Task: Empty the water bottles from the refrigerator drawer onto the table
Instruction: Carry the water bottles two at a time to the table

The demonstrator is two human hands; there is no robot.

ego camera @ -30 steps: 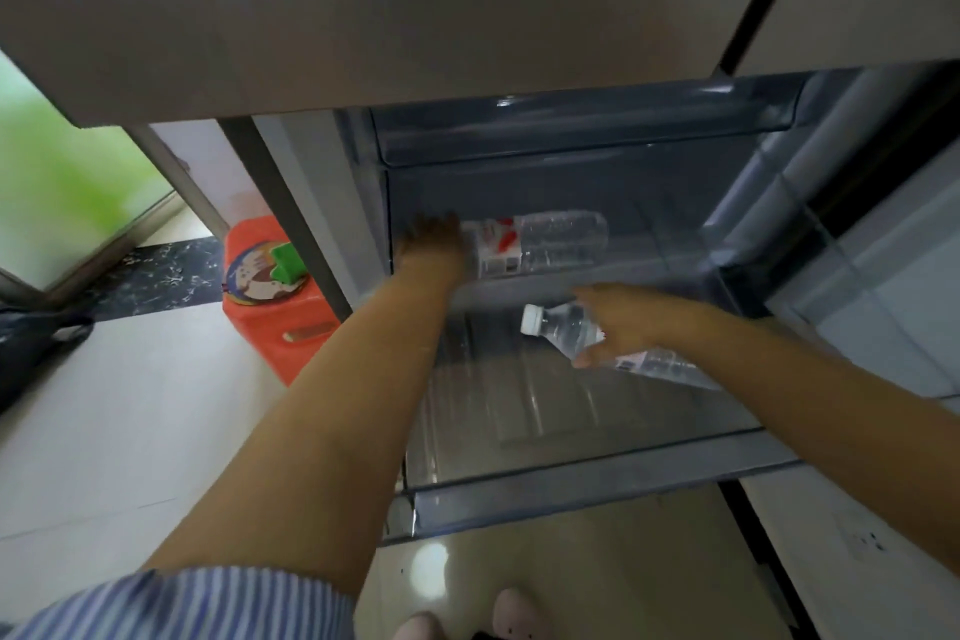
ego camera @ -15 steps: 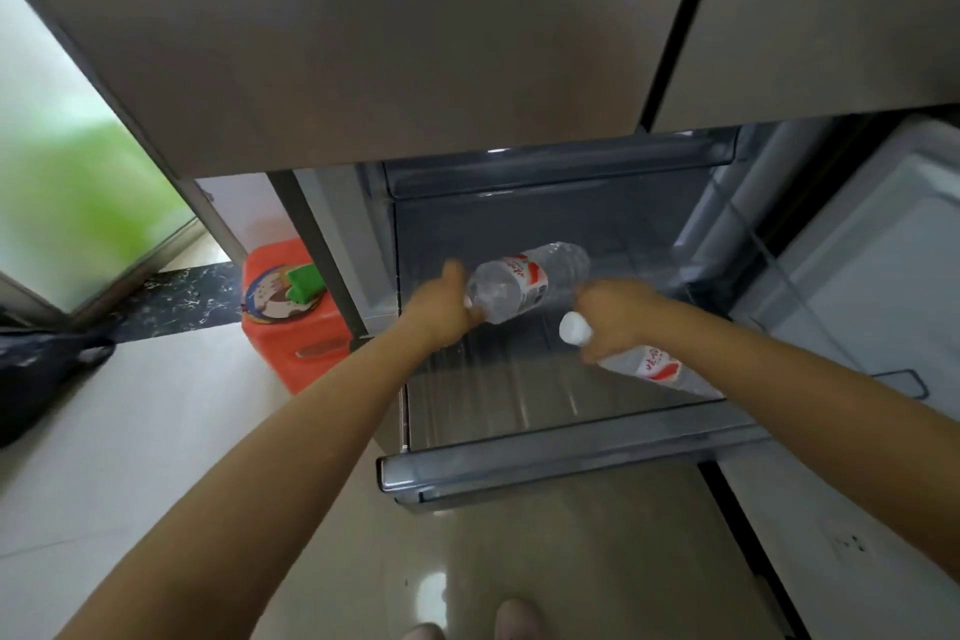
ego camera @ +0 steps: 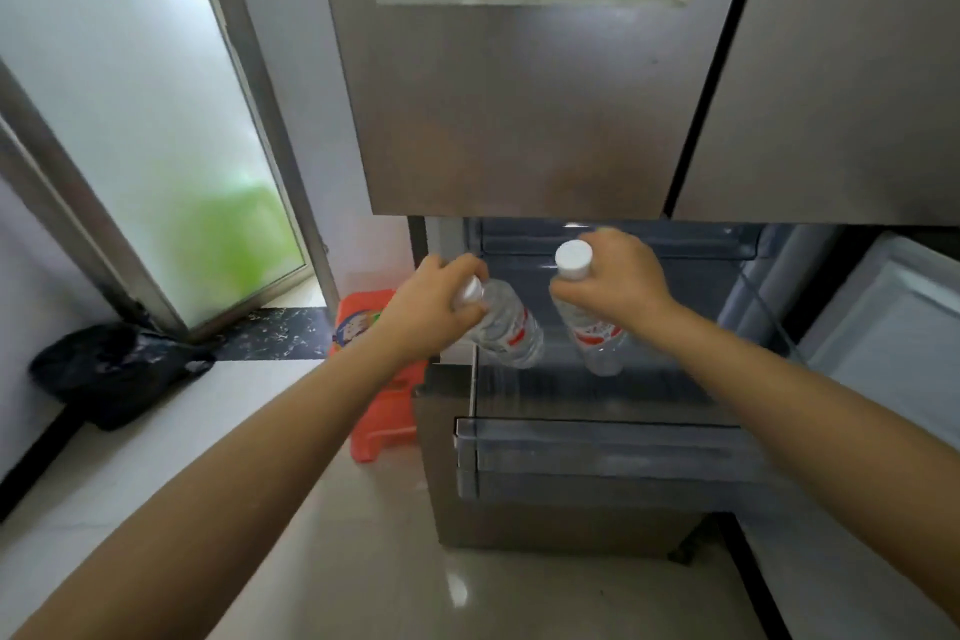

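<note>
My left hand point(ego camera: 434, 309) grips the neck of a clear water bottle point(ego camera: 511, 330) with a white cap and a red label; the bottle hangs tilted over the left side of the drawer. My right hand point(ego camera: 621, 278) grips a second, like bottle point(ego camera: 595, 340) near its white cap, and that one hangs close to upright. Both bottles are above the pulled-out refrigerator drawer point(ego camera: 597, 452), a clear smoky bin. No other bottle shows on the part of its floor that I can see.
Closed steel refrigerator doors point(ego camera: 530, 109) hang above the drawer. An open lower door point(ego camera: 893, 327) stands at the right. An orange plastic stool point(ego camera: 382, 385) sits left of the fridge, a black bag point(ego camera: 111, 372) lies by the frosted glass door point(ego camera: 156, 120), and pale floor tiles lie below.
Both hands have lifted their bottles up out of the drawer, turning them from lying to hanging cap-up. The view has pulled back and tilted up.
</note>
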